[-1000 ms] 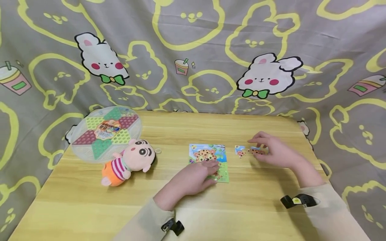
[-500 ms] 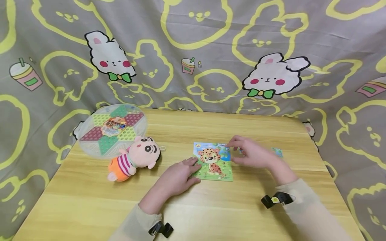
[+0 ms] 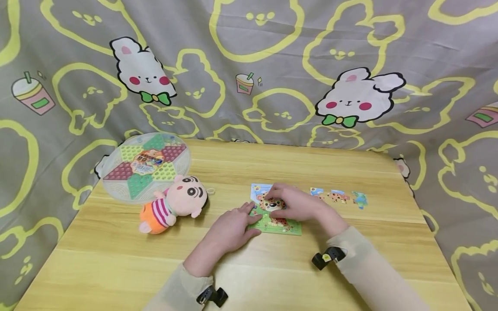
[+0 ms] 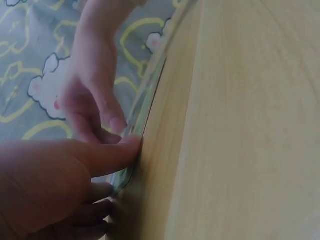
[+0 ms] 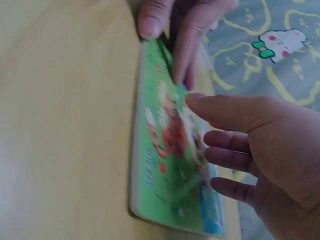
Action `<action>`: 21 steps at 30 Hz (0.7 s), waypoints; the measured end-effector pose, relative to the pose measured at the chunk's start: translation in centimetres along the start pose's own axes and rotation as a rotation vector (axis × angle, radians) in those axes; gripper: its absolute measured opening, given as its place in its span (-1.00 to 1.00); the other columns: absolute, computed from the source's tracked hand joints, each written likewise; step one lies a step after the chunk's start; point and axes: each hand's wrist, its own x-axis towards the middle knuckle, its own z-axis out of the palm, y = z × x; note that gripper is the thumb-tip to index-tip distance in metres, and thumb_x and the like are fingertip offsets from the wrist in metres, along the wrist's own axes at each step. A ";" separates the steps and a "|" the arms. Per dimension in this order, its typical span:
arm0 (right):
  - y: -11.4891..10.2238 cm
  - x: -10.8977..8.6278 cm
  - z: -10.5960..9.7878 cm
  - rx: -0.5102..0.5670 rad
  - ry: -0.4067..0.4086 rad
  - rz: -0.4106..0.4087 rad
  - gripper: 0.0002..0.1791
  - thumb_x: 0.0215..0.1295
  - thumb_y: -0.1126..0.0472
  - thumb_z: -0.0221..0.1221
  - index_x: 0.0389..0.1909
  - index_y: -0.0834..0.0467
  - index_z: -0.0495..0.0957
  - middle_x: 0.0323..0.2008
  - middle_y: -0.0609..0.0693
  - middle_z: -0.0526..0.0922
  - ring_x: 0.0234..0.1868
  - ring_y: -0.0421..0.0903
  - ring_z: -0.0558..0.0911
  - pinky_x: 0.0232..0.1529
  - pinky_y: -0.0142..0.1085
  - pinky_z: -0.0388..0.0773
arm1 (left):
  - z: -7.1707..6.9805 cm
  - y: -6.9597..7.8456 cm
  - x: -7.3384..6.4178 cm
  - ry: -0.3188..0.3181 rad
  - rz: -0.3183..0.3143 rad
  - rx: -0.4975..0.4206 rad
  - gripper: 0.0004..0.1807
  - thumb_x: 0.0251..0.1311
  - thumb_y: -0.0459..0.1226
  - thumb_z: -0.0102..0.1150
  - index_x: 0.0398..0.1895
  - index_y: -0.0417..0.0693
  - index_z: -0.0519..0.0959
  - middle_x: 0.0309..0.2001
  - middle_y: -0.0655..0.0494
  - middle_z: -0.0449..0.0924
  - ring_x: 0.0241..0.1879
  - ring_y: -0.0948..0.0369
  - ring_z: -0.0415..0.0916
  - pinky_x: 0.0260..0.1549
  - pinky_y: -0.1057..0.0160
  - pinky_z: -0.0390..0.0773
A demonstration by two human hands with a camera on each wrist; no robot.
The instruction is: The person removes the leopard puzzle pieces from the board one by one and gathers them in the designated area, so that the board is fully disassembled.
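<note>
A square jigsaw puzzle (image 3: 288, 228) with a cartoon leopard on a green and blue ground lies flat on the table. My left hand (image 3: 229, 226) rests at its near left corner, fingertips on the left side and thumb along the front edge. Over the upper middle of the picture is my right hand (image 3: 297, 203), thumb and fingers spread apart with the tips close to the surface. The right wrist view shows nothing between the right hand's fingers (image 5: 227, 142). To the right of the puzzle, several loose jigsaw pieces (image 3: 360, 199) lie in a row.
A plush doll (image 3: 155, 214) in a striped top and orange bottoms lies on the left, against a round Chinese checkers board (image 3: 140, 180). Behind the wooden table (image 3: 128, 268) hangs a grey curtain (image 3: 288, 56) with rabbit prints.
My right hand has moved left from the loose pieces to over the puzzle, uncovering the row. My left hand has slid from the middle of the picture to the left corner.
</note>
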 end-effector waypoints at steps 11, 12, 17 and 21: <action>-0.7 1.5 1.2 -0.011 0.017 0.053 -0.48 0.34 0.12 0.47 0.27 0.20 0.66 -0.04 -0.05 0.62 -0.15 -0.11 0.55 -0.09 -0.20 0.58 | 0.1 -0.3 0.3 0.003 -0.003 -0.056 -0.48 0.44 0.06 0.31 0.37 0.11 0.64 0.55 -0.16 0.30 0.44 -0.17 0.39 0.34 -0.18 0.46; -0.8 1.6 1.2 -0.014 0.022 0.061 -0.48 0.33 0.12 0.48 0.26 0.20 0.66 -0.04 -0.05 0.62 -0.14 -0.11 0.55 -0.08 -0.19 0.58 | 0.1 -0.3 0.3 0.004 -0.002 -0.056 -0.47 0.43 0.06 0.31 0.37 0.11 0.64 0.55 -0.16 0.30 0.44 -0.17 0.39 0.34 -0.18 0.46; -1.0 1.7 1.7 -0.005 0.040 0.108 -0.48 0.30 0.14 0.50 0.24 0.19 0.65 0.05 -0.02 0.62 0.00 -0.07 0.59 0.08 -0.07 0.59 | 0.2 -0.2 0.2 0.010 -0.011 -0.067 -0.47 0.43 0.05 0.31 0.38 0.10 0.63 0.55 -0.17 0.28 0.45 -0.18 0.37 0.34 -0.19 0.45; -1.2 1.7 2.1 0.012 0.054 0.142 -0.48 0.29 0.16 0.50 0.23 0.19 0.63 0.08 0.00 0.59 0.09 0.00 0.61 0.17 0.02 0.58 | 0.4 -0.2 0.2 0.016 -0.020 -0.072 -0.47 0.44 0.03 0.31 0.38 0.08 0.63 0.55 -0.20 0.27 0.46 -0.20 0.35 0.35 -0.20 0.44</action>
